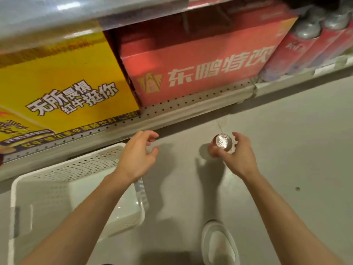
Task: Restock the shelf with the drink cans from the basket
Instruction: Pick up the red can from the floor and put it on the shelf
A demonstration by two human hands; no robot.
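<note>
Grey floor [286, 150] below shelf [191, 104]: right hand [238, 157] grips can [223, 142], left hand [137, 157] loose, empty.

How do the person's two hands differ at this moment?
The right hand grips a drink can upright, silver top showing; the left hand holds nothing, fingers loosely curled. The left hangs by the white basket; the right is over bare floor. Both are below the shelf edge.

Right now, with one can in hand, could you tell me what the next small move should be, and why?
Probably carry the can up and rightward toward the row of cans at the shelf's right end. The right hand already grips it upright above the floor, the left hand holds nothing, and the red box and yellow box fill the rest.
</note>
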